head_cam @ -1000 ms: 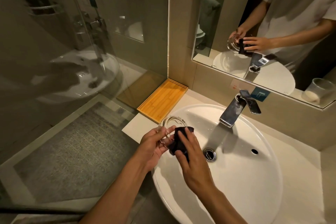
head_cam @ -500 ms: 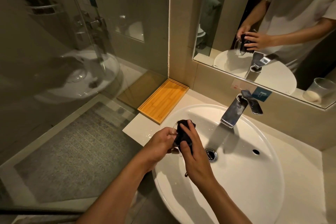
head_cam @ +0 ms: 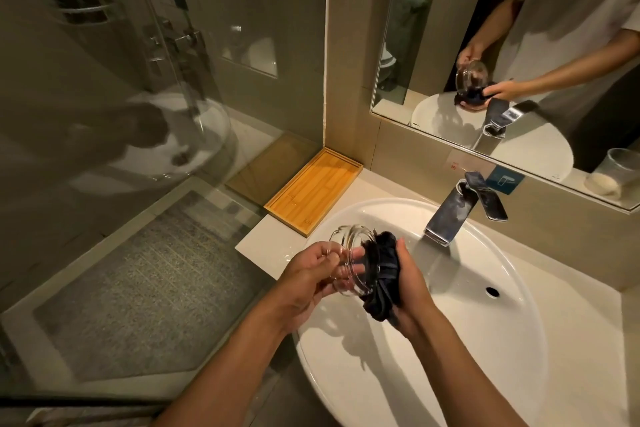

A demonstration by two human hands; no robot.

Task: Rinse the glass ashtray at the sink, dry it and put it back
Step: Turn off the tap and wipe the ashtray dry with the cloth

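Since half a second ago the ashtray point(head_cam: 353, 262) has turned out from behind the cloth point(head_cam: 381, 277), its round rim showing. Left hand point(head_cam: 311, 274) grips the ashtray on edge; right hand point(head_cam: 410, 291) is closed around the dark cloth, pressed to the glass. Both over the sink point(head_cam: 502, 340), left of the tap point(head_cam: 450, 211).

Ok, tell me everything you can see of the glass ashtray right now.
The glass ashtray is clear, thick-walled and round, with notches along its rim. It is held tipped on edge over the left side of the white sink, in the air. The left hand pinches its near side, fingers showing through the glass. A bunched dark cloth, held by the right hand, presses against its right side. Whether it is still wet cannot be told.
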